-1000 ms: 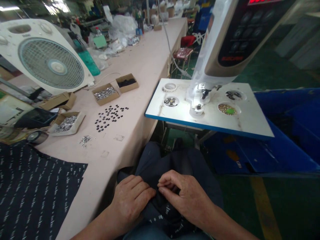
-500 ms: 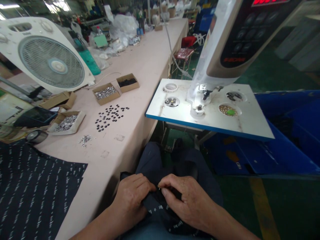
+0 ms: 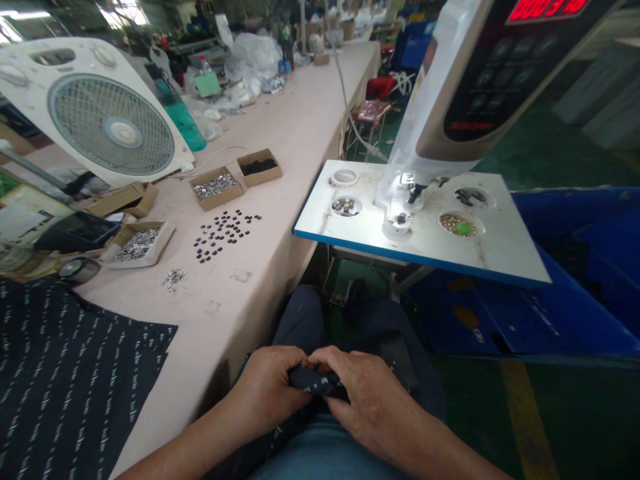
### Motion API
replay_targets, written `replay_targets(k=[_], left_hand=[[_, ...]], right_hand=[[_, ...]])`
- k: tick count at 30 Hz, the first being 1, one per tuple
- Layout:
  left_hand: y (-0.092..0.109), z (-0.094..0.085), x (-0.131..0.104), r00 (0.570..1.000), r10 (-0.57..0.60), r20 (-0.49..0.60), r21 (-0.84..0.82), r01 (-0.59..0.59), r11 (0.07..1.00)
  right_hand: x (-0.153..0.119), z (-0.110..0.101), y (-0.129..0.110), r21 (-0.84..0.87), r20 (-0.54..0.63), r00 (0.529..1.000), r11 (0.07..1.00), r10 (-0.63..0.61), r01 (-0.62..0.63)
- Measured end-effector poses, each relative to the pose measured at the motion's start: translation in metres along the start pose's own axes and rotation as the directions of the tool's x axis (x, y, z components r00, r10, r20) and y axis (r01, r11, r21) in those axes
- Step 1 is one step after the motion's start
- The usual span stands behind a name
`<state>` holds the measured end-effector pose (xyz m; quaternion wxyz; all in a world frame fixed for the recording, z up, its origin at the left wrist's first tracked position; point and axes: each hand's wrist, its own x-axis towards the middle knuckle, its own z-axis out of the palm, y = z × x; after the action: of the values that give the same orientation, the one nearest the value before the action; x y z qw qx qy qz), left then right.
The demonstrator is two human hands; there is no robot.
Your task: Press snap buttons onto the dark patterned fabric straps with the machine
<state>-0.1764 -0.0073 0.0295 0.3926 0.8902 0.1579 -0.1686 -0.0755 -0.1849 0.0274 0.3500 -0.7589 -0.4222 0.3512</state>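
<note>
Over my lap, a piece of black fabric (image 3: 316, 381) with white printed lettering is bunched between both hands. My left hand (image 3: 274, 379) is closed on its left side, thumb and fingers pinching the folded edge. From the other side my right hand (image 3: 363, 387) grips the same fabric, its fingertips close to my left fingers. Folds and fingers hide whatever may lie inside the cloth. Beyond my knees stands a snap-fastening machine (image 3: 400, 207) with a lit red display, set in a white tabletop (image 3: 360, 233) with round wells of small parts.
On the long table (image 3: 260, 267) at left lie scattered black snap caps (image 3: 223, 237), a small heap of metal pieces (image 3: 174, 279), cardboard boxes of fasteners (image 3: 215, 190), a box fan (image 3: 115, 120) and more printed black fabric (image 3: 75, 380). Blue bins (image 3: 500, 313) stand at right.
My right hand has gone from a fingertip pinch near a small shiny bit to gripping the fabric. The cloth is now folded up between my hands, which are closer together.
</note>
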Motion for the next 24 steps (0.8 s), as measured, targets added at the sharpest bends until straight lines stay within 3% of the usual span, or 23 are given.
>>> replay_targets(k=[3,6,9,12,20,24], left_hand=[[0.0,-0.002,0.003,0.997,-0.06,0.053,-0.055,0.062,0.997],[-0.005,-0.005,0.006,0.978,-0.079,0.193,-0.222,0.122,0.967],[-0.009,-0.01,0.008,0.936,-0.008,0.352,-0.419,0.165,0.893],[-0.01,-0.016,0.011,0.891,0.041,0.453,-0.495,0.214,0.842],[-0.01,-0.017,0.01,0.851,-0.001,0.524,-0.547,0.338,0.766],[-0.012,-0.015,0.011,0.856,-0.031,0.516,-0.543,0.355,0.761]], right_hand=[[0.005,0.002,0.006,0.033,-0.026,1.0,0.999,0.015,-0.014],[0.008,-0.004,0.005,0.138,0.0,0.999,0.989,0.047,-0.046],[0.01,-0.011,0.001,0.295,0.056,0.997,0.953,0.06,-0.074],[0.013,-0.018,0.001,0.395,0.117,0.992,0.914,0.052,-0.094],[0.019,-0.01,0.021,0.642,0.286,0.954,0.721,0.088,-0.259],[0.019,-0.006,0.021,0.616,0.257,0.96,0.746,0.115,-0.254]])
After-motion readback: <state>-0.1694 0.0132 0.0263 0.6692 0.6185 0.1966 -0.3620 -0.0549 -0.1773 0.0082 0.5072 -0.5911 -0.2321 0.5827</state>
